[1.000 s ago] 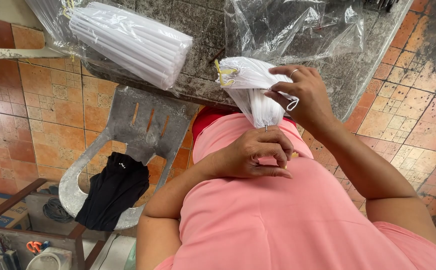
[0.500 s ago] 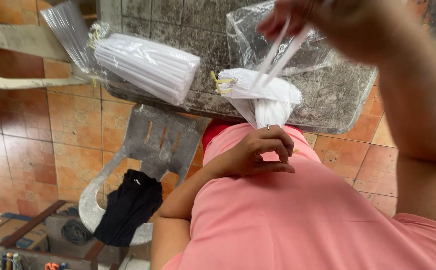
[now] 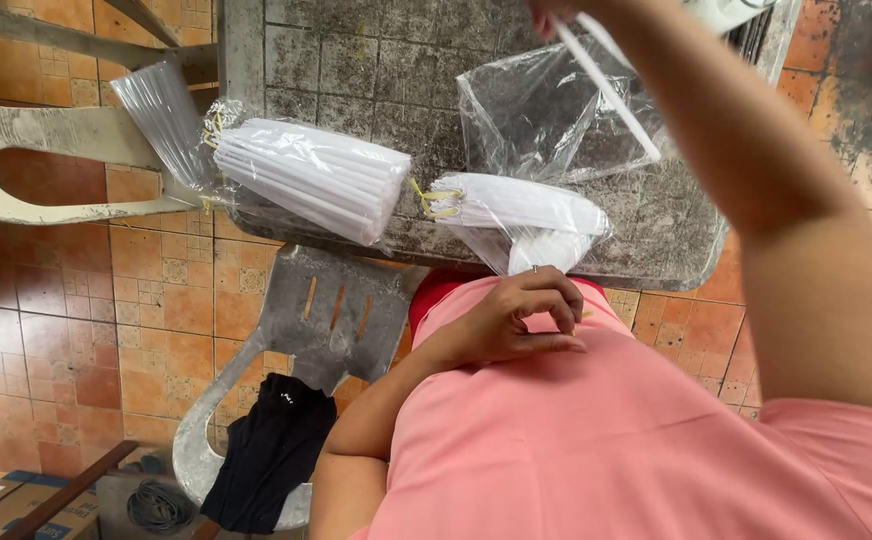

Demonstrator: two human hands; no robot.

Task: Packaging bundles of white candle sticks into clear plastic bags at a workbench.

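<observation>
My left hand point(image 3: 517, 314) rests against my pink shirt at the table edge. Its fingers are pinched on the lower end of a plastic-wrapped bundle of white straws point(image 3: 541, 246). Just above it a tied pack of white straws point(image 3: 516, 203) lies on the table, closed with a yellow rubber band point(image 3: 424, 200). My right hand point(image 3: 553, 9) is raised to the top edge of the view, mostly cut off, and grips a few loose white straws point(image 3: 608, 92) that slant down over a clear plastic bag point(image 3: 536, 120).
A larger bagged bundle of white straws point(image 3: 318, 180) and a bundle of clear straws point(image 3: 163, 115) lie on the grey stone table point(image 3: 356, 60). Below the table stands a grey chair point(image 3: 331, 310) with a black cloth point(image 3: 271, 452). The floor has orange tiles point(image 3: 76, 330).
My right hand has left the small pack and risen to the top of the view with a few straws. My left hand has stayed at the bundle's lower end.
</observation>
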